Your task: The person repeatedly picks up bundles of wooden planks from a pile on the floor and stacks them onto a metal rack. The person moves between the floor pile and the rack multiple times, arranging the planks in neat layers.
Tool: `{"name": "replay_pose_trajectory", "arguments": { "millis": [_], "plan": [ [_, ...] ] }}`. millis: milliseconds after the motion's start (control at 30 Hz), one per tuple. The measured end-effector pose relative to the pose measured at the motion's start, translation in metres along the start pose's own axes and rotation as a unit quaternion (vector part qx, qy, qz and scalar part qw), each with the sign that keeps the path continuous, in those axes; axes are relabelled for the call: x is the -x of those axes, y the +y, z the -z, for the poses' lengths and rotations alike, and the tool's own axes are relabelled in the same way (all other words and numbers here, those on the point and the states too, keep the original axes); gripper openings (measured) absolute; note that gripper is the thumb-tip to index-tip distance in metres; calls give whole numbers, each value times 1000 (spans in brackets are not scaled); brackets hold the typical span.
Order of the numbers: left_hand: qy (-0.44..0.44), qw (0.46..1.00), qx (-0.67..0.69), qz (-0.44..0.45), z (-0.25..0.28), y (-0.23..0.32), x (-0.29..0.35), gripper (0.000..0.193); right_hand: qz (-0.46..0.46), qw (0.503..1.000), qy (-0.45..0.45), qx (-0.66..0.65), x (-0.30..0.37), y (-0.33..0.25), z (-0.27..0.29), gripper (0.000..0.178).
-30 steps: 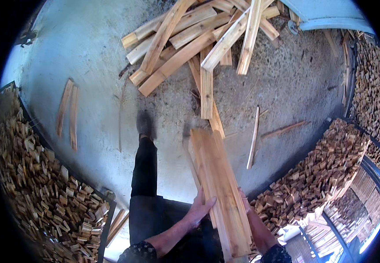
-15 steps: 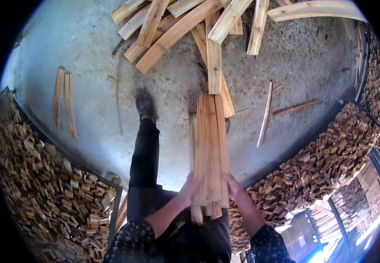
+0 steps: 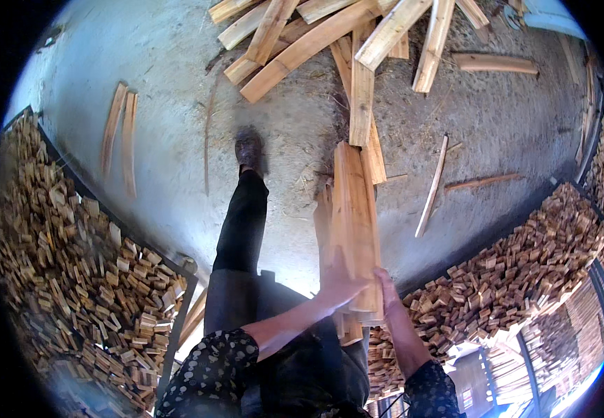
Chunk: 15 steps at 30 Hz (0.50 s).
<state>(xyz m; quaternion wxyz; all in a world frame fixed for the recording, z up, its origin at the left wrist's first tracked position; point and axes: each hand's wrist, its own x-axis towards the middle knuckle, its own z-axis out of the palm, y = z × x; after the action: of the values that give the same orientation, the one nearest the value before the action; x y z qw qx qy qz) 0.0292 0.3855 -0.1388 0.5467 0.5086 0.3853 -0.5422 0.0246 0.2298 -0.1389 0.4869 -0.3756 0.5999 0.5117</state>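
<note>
- Left hand [image 3: 344,287]: laid across the left side of the stack of boards [image 3: 359,223], thumb reaching over the top face. Its fingers blur; whether they curl under cannot be told.
- Right hand [image 3: 389,296]: grips the stack's right edge near the lower end, fingers partly hidden.
- Position: stack is held before the body, long axis pointing away toward the pile of planks [image 3: 316,47].
- Change over 0.5 s: the left hand now lies farther across the top face; earlier it sits along the left edge.
- Change, upper right: a short board [image 3: 496,63] now lies on the floor [image 3: 169,139]; 0.5 s ago a board crosses the view's rim there.
- Stack: long, narrow, flat sawn wood, pale to reddish brown, straight grain; lower ends uneven.
- Floor: grey, hard, stained, with scattered debris. 2 narrow strips [image 3: 113,129] lie at left, nearly parallel.
- Sides: small blocky wood pieces fill the left heap [image 3: 93,279] and right heap [image 3: 497,258], rough and densely packed.
</note>
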Motion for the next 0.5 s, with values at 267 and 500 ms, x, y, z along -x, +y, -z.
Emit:
{"name": "replay_pose_trajectory", "arguments": {
  "millis": [267,500],
  "plan": [
    [37,996,-39,-72,-7,-13,-12,105,29,996,-72,-39,-39,-4,44,61],
    [-40,929,369,15,22,-58,-50,89,76,996,-35,-28,-60,-5,0,60]
  ]
}}
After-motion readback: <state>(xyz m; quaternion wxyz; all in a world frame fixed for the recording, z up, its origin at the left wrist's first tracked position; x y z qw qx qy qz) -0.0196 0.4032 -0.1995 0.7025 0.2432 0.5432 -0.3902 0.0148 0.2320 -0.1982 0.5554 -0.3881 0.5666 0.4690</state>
